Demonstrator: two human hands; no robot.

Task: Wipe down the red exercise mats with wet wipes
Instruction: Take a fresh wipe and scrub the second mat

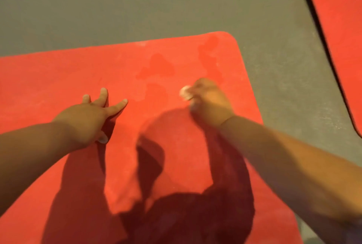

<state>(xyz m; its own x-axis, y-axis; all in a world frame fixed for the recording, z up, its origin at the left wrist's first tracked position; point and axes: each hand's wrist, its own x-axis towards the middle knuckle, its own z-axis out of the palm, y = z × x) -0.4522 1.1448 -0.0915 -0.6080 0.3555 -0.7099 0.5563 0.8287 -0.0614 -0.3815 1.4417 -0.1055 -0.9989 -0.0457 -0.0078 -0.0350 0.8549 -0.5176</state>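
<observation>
On the mat [58, 79], right grip [207, 102] holds wipe [185, 93].

Item count: mats, wipes, hands, surface marks

Red exercise mats: two. These are the near mat [58, 79] and a second mat [340, 28], the latter only partly in frame at upper right. Wet wipe [185, 92]: one, a small white wad, blurred. Hands: two – one left hand [92, 114], one right hand [209, 102] – each with one bare forearm. Digits countable on the left hand: four, being three fingers and the thumb; those of the right hand are too blurred to count. Darker damp patches [158, 65] on the near mat: at least three, edges indistinct. Floor [117, 8]: one grey surface.
</observation>
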